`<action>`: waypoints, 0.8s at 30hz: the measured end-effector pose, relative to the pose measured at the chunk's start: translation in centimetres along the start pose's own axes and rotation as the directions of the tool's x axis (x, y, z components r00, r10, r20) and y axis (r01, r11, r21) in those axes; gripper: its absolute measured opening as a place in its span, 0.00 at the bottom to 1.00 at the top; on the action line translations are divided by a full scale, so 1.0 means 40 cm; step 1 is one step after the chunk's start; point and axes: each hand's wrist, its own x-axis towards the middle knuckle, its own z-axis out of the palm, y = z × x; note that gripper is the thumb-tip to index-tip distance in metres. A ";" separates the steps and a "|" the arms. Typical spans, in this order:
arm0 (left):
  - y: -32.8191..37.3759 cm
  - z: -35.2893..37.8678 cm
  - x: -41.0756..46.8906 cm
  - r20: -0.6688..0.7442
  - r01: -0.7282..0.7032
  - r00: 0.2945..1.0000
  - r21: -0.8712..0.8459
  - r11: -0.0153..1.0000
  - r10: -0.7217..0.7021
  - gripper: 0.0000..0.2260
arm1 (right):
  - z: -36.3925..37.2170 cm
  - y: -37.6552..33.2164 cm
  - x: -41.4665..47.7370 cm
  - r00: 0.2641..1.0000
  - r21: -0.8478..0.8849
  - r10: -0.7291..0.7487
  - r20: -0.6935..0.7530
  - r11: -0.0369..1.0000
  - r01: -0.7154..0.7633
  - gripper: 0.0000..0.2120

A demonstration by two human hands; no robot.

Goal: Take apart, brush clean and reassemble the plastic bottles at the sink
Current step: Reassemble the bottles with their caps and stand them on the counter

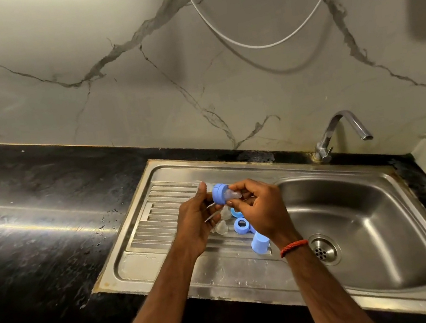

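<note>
Above the ribbed steel drainboard (157,221), the small clear plastic bottle (208,188) is gripped in the curled left hand (198,221). Its clear silicone teat (232,194), seated in the blue screw collar (219,194), is pinched by the right hand (258,205). The teat could be dropped if the wet fingers slip.

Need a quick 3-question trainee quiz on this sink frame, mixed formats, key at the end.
1. True or false: no water runs from the tap.
2. The left hand holds the blue-collared bottle; the right hand has its grip on: A its clear teat, B a brush, C a sponge.
3. Fill in: the loose blue cap lies on the ____.
Key: 1 true; 2 A; 3 drainboard.
</note>
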 end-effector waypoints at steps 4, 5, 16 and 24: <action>0.004 0.000 -0.011 0.082 -0.110 0.991 0.093 0.990 0.102 0.13 | 0.002 0.007 -0.003 1.000 -0.014 -0.030 -0.007 0.999 0.030 0.09; 0.005 0.001 -0.010 0.085 -0.134 0.989 0.121 0.984 0.124 0.13 | 0.002 0.009 -0.002 0.999 -0.012 -0.034 -0.009 0.999 0.034 0.10; 0.005 -0.007 0.018 0.141 -0.288 0.957 0.343 0.894 0.254 0.12 | -0.007 0.036 -0.002 0.999 0.048 0.028 0.033 0.998 -0.030 0.11; 0.009 -0.092 0.069 -0.048 -0.284 0.936 0.478 0.831 0.348 0.09 | 0.006 0.043 -0.009 0.988 0.057 0.151 0.008 0.987 -0.152 0.06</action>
